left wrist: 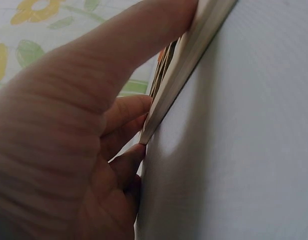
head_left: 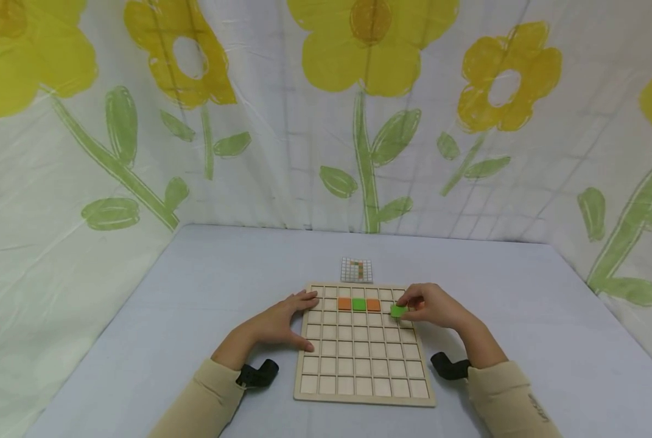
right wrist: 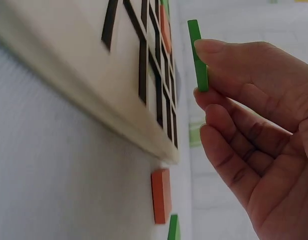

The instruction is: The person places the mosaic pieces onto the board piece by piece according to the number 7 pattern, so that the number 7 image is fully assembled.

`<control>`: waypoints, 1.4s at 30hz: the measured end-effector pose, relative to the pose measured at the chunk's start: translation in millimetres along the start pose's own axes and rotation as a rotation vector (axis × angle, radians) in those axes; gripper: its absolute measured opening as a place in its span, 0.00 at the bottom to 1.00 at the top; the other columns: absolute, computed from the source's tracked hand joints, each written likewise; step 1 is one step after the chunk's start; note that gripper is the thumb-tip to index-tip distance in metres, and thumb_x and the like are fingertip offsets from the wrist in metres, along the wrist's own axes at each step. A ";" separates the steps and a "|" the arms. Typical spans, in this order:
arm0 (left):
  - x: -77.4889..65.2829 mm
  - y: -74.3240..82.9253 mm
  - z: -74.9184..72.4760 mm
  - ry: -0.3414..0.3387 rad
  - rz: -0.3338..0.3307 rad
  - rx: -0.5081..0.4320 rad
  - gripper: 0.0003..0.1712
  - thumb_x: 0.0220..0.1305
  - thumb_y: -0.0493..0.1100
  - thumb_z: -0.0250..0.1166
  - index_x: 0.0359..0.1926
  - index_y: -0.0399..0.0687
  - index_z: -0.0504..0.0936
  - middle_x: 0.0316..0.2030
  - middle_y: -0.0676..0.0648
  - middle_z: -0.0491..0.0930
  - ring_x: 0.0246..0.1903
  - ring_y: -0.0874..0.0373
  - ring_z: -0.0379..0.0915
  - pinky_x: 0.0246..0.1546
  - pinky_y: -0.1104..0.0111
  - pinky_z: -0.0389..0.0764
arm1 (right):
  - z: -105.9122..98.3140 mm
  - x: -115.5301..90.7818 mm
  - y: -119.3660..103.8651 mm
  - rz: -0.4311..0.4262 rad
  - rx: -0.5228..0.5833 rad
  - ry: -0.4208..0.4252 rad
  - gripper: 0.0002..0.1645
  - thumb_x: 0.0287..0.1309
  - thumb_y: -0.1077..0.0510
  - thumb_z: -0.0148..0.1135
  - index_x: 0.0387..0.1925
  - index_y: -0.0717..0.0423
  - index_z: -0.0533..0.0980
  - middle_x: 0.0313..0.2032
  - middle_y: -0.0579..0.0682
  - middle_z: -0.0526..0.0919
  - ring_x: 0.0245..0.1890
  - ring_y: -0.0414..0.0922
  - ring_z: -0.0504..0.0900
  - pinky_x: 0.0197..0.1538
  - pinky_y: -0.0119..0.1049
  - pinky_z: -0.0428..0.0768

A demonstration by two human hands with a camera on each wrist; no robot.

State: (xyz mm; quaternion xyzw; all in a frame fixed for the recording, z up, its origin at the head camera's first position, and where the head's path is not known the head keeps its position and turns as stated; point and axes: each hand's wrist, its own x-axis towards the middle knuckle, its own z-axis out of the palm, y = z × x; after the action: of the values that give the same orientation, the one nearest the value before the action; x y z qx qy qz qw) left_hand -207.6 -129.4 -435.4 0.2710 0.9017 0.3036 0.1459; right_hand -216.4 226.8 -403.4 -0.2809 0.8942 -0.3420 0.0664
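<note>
A wooden grid board (head_left: 364, 400) lies flat before me. In its second row from the far side sit an orange tile (head_left: 344, 303), a green tile (head_left: 358, 304) and another orange tile (head_left: 373, 305), side by side. My right hand (head_left: 438, 306) pinches a loose green tile (right wrist: 198, 60) between thumb and fingers, held above the board near its right side. At the board's left edge rests my left hand (head_left: 276, 324), fingers and thumb spread along the rim. In the left wrist view its thumb (left wrist: 159, 25) presses the board's side.
Beyond the board's far edge lies a small card (head_left: 357, 271) printed with a coloured grid pattern. The right wrist view shows a loose orange tile (right wrist: 162, 196) and a green tile (right wrist: 174, 229) on the table beside the board. A flowered curtain (head_left: 260, 121) hangs behind.
</note>
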 end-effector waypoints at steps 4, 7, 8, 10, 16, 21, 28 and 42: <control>-0.4 0.2 0.1 -0.001 -0.003 0.004 0.55 0.40 0.61 0.75 0.68 0.52 0.62 0.72 0.53 0.51 0.73 0.48 0.38 0.70 0.48 0.49 | 5.0 7.3 -6.4 -0.006 -0.013 -0.017 0.11 0.49 0.60 0.69 0.37 0.57 0.82 0.34 0.48 0.82 0.32 0.38 0.74 0.36 0.29 0.77; -0.8 0.6 -0.1 0.002 -0.005 0.004 0.55 0.40 0.60 0.75 0.68 0.52 0.62 0.72 0.54 0.51 0.73 0.48 0.38 0.70 0.48 0.49 | 8.1 12.7 -9.9 -0.010 -0.015 -0.039 0.11 0.50 0.59 0.68 0.37 0.57 0.82 0.36 0.48 0.82 0.35 0.39 0.76 0.39 0.30 0.78; -0.9 0.7 -0.2 0.002 -0.004 0.004 0.55 0.40 0.61 0.75 0.68 0.52 0.62 0.72 0.54 0.51 0.73 0.48 0.38 0.70 0.48 0.49 | 9.1 14.3 -10.8 -0.011 -0.011 -0.049 0.11 0.50 0.59 0.68 0.37 0.58 0.82 0.36 0.49 0.82 0.35 0.40 0.76 0.39 0.30 0.78; -0.9 1.3 -0.4 0.000 -0.004 0.005 0.55 0.40 0.61 0.75 0.69 0.53 0.61 0.72 0.54 0.51 0.73 0.48 0.38 0.70 0.48 0.49 | 10.9 17.1 -12.6 -0.015 0.004 -0.068 0.12 0.50 0.58 0.69 0.37 0.59 0.82 0.36 0.50 0.82 0.35 0.41 0.77 0.39 0.30 0.78; -1.1 2.6 -1.1 0.000 0.002 0.002 0.55 0.40 0.60 0.75 0.69 0.52 0.61 0.72 0.54 0.51 0.73 0.48 0.38 0.70 0.48 0.48 | 16.2 22.1 -14.7 -0.029 0.025 -0.105 0.12 0.49 0.58 0.69 0.37 0.58 0.82 0.36 0.50 0.82 0.33 0.38 0.77 0.38 0.29 0.79; -1.6 2.6 -0.9 -0.001 0.010 -0.001 0.55 0.40 0.60 0.75 0.69 0.51 0.61 0.72 0.53 0.51 0.73 0.49 0.38 0.71 0.49 0.48 | 20.3 24.5 -16.0 -0.027 0.017 -0.117 0.11 0.49 0.57 0.69 0.37 0.56 0.82 0.35 0.47 0.81 0.32 0.34 0.75 0.37 0.28 0.78; -2.0 3.6 -0.9 0.002 0.008 0.002 0.55 0.40 0.60 0.75 0.69 0.51 0.61 0.72 0.53 0.51 0.73 0.49 0.39 0.70 0.49 0.49 | 23.7 26.2 -15.0 -0.033 0.023 -0.112 0.12 0.49 0.58 0.69 0.38 0.58 0.82 0.35 0.50 0.81 0.33 0.37 0.77 0.36 0.28 0.78; -1.1 4.2 -1.5 0.000 -0.010 0.001 0.55 0.40 0.60 0.75 0.69 0.52 0.61 0.72 0.52 0.51 0.73 0.47 0.38 0.70 0.47 0.49 | 28.9 25.3 -13.5 -0.010 0.008 -0.107 0.12 0.49 0.58 0.69 0.37 0.57 0.82 0.36 0.50 0.81 0.34 0.39 0.78 0.37 0.29 0.78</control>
State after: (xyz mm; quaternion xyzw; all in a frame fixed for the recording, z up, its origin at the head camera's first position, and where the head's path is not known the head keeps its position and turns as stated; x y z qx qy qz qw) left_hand -205.7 -127.9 -431.5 0.2668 0.9031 0.3026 0.1474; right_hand -222.3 188.2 -414.6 -0.3030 0.8866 -0.3305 0.1134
